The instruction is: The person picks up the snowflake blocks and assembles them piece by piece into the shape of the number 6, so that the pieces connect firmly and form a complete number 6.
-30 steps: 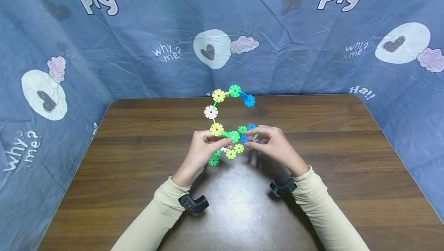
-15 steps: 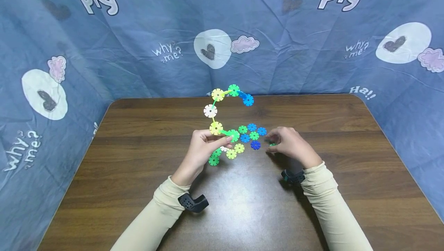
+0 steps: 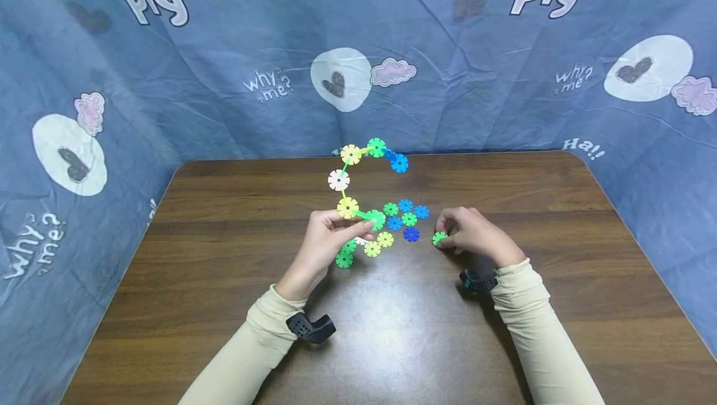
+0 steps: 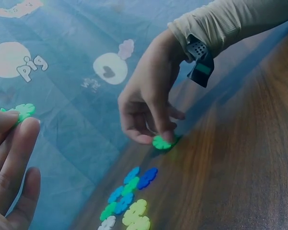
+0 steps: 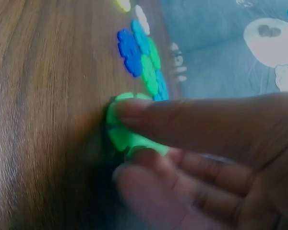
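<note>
My left hand (image 3: 327,240) pinches the green notched disc (image 3: 375,219) at the lower end of a curved chain of slotted snowflake discs. The chain rises through a yellow disc (image 3: 348,208), a white disc (image 3: 338,180), another yellow one and a green one to a blue disc (image 3: 399,163). Linking discs between them show edge-on. To the right, my right hand (image 3: 473,234) holds a loose green disc (image 3: 439,239) between thumb and fingers, low at the tabletop. In the right wrist view the thumb covers part of this green disc (image 5: 120,127).
Loose discs lie on the wooden table (image 3: 224,280) between the hands: several blue and green ones, such as a dark blue disc (image 3: 411,234), and yellow ones (image 3: 372,249) nearer me. Green discs (image 3: 344,259) lie by the left wrist. A blue printed cloth (image 3: 224,119) hangs behind.
My right hand has moved right, away from the chain's end and past the loose discs, to the green disc it now holds. My left hand and the chain have stayed almost still.
</note>
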The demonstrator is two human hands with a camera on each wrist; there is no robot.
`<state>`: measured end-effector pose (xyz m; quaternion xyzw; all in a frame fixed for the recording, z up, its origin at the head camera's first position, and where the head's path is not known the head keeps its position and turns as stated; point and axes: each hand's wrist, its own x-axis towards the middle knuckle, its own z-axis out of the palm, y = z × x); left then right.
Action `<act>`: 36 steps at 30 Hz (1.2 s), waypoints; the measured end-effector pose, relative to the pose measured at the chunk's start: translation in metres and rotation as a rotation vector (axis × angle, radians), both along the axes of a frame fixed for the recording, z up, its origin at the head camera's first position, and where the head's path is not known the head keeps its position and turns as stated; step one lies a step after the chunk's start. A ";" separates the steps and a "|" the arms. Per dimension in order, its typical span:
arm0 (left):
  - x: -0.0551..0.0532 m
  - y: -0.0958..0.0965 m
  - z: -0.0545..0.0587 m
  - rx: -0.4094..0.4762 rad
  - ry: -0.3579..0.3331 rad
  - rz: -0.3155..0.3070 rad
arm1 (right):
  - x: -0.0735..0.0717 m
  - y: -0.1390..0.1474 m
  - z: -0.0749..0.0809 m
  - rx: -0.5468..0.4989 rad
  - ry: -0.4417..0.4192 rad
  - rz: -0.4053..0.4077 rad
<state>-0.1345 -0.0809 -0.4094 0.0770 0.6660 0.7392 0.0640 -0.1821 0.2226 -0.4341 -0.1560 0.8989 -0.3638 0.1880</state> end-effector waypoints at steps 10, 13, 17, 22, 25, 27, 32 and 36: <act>0.000 0.000 -0.002 -0.012 -0.021 -0.022 | 0.010 -0.017 0.013 -0.337 0.169 -0.026; 0.000 0.001 -0.002 -0.019 -0.022 -0.032 | 0.016 -0.025 0.019 -0.446 0.200 -0.049; 0.001 0.002 -0.001 -0.025 -0.018 -0.038 | 0.023 -0.035 0.026 -0.557 0.232 -0.053; 0.002 0.002 0.000 -0.024 -0.033 -0.064 | 0.029 -0.044 0.029 -0.589 0.257 -0.044; 0.002 0.002 0.000 -0.027 -0.040 -0.076 | 0.031 -0.047 0.028 -0.600 0.268 -0.043; 0.002 0.001 -0.001 -0.026 -0.039 -0.078 | 0.031 -0.049 0.028 -0.606 0.284 -0.038; 0.001 0.001 -0.002 -0.027 -0.031 -0.087 | 0.031 -0.050 0.028 -0.587 0.396 0.031; 0.000 0.001 -0.002 -0.033 -0.039 -0.099 | 0.033 -0.052 0.030 -0.546 0.515 0.092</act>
